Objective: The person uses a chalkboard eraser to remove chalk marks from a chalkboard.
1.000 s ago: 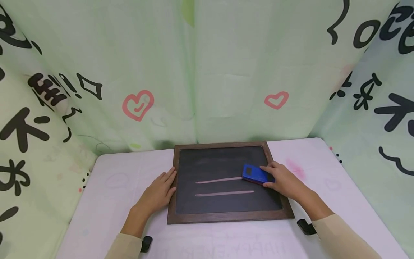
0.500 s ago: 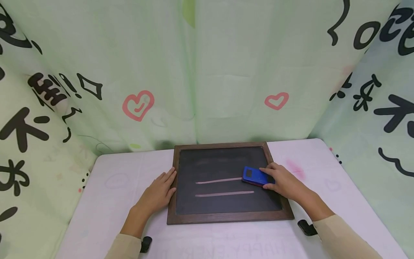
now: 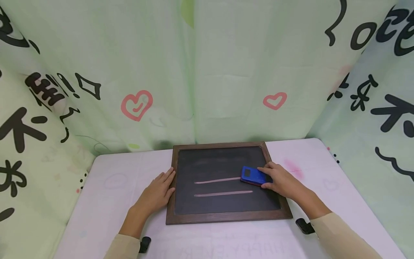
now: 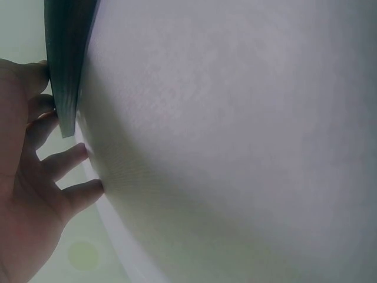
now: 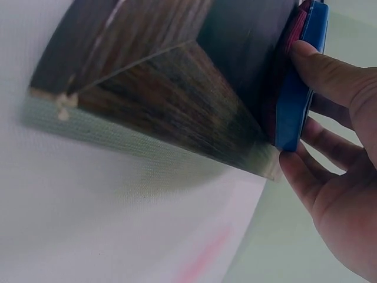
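A small chalkboard (image 3: 223,163) in a brown wooden frame lies on the white table, with two pinkish chalk lines across its dark face. My right hand (image 3: 283,180) grips a blue eraser (image 3: 253,175) between thumb and fingers. In the right wrist view the reddish underside of the eraser (image 5: 294,76) faces the board's surface. The upper chalk line (image 3: 216,180) runs up to the eraser's left end; the lower line (image 3: 223,194) passes beneath it, apart. My left hand (image 3: 155,194) rests against the frame's left side, fingers extended; in the left wrist view some fingertips touch the tabletop.
The white table (image 3: 123,172) extends to both sides of the board and in front of it. A pale green curtain (image 3: 226,72) with hearts and black lettering hangs behind and at both sides. Black wrist devices (image 3: 304,226) sit under the sleeves.
The head view has shifted very slightly, so everything appears a little further left. Both hands, the eraser and the chalk lines otherwise stay as they were.
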